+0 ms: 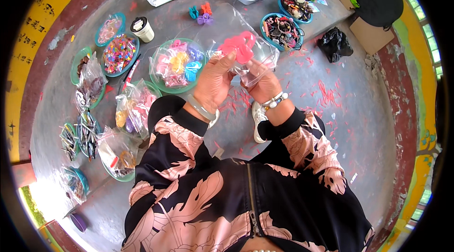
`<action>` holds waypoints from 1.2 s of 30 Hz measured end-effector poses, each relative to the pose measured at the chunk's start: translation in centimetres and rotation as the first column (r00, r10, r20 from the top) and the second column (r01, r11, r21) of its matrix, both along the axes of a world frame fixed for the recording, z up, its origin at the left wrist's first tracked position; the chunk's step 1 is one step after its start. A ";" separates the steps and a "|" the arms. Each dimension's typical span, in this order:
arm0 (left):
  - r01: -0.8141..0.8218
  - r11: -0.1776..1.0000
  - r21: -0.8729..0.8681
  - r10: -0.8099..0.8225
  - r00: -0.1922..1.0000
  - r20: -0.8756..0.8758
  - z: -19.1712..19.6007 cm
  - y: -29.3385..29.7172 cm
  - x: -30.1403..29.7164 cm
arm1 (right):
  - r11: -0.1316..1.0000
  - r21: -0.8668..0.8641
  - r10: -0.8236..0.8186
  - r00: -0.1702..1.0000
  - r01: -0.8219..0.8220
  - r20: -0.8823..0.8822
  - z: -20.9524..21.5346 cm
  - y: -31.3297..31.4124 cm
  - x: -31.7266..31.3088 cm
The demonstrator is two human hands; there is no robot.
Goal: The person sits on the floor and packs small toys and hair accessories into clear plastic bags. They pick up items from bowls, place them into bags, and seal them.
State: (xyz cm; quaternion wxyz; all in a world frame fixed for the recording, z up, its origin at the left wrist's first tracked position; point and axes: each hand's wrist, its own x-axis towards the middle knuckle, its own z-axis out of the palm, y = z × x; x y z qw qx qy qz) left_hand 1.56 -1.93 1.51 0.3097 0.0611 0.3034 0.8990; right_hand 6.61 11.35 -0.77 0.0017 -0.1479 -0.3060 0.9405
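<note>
Two bare hands meet above a grey floor, a glossy pink clip and a clear plastic bag between them. The left hand is the nearer to the clip: its thumb pinches the near left end, the fingers behind mostly hidden. The right hand has its fingers closed on the bag, just beside and a little lower. The clip reaches forward and to the right of the left thumb, its long axis slanting across the bag rather than straight away from the person. From where I stand, that slant of clip against bag looks like what matters most; whether the clip sits inside or in front, I cannot tell. A green basin of bagged accessories rests just left of the left hand.
</note>
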 end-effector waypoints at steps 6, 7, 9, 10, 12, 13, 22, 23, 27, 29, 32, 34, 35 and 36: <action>-0.060 0.998 -0.006 0.060 0.998 -0.035 -0.9 0.8 0.3 | 0.984 0.170 0.048 0.998 -0.054 0.041 0.1 0.3 -0.2; -0.051 0.998 -0.020 0.051 0.999 -0.014 -1.0 0.8 0.5 | 0.978 0.206 0.034 0.999 -0.041 0.039 0.4 0.3 -0.1; -0.030 0.999 -0.033 0.031 0.999 0.014 -1.1 0.9 0.5 | 0.961 0.277 0.005 0.999 -0.014 0.036 0.9 0.1 0.2; -0.018 0.999 -0.030 0.019 1.000 0.020 -1.1 0.9 0.5 | 0.951 0.308 0.008 0.999 -0.019 0.036 0.9 0.3 0.2; -0.012 1.000 0.004 0.012 0.999 0.039 -1.3 0.8 0.4 | 0.929 0.368 0.018 0.999 -0.030 0.036 0.7 0.6 0.3; -0.019 0.999 0.035 0.017 0.998 0.053 -1.7 0.8 0.3 | 0.912 0.409 0.001 0.998 -0.026 0.061 0.8 0.5 0.3; -0.086 0.983 0.162 0.064 0.989 0.135 -0.6 -0.2 -0.6 | 0.927 0.347 -0.163 0.986 0.145 0.024 2.2 0.6 -0.1; -0.094 0.985 0.147 0.073 0.987 0.145 -0.5 -0.2 -0.5 | 0.950 0.277 -0.157 0.987 0.142 0.033 2.3 1.1 -0.3; 0.005 0.995 0.098 -0.023 0.982 0.186 -0.5 -0.1 0.0 | 0.931 0.344 -0.113 0.992 0.126 -0.058 2.7 1.6 -0.7; 0.032 0.995 0.092 -0.052 0.974 0.221 -0.5 0.0 0.2 | 0.912 0.393 -0.104 0.993 0.119 -0.059 2.1 2.5 -0.7; 0.035 0.991 0.126 -0.068 0.961 0.269 -0.3 0.0 0.2 | 0.897 0.417 -0.125 0.989 0.145 -0.075 2.1 2.7 -0.6; 0.007 0.997 0.076 -0.026 0.966 0.259 0.0 0.2 0.3 | 0.890 0.428 -0.138 0.987 0.159 -0.080 2.3 2.5 -0.5; -0.008 0.999 0.051 -0.006 0.968 0.252 0.1 0.3 0.5 | 0.885 0.438 -0.138 0.987 0.159 -0.079 2.3 2.4 -0.5; 0.001 1.000 0.030 -0.008 0.973 0.229 0.0 0.4 0.6 | 0.879 0.450 -0.139 0.987 0.159 -0.078 2.3 2.3 -0.5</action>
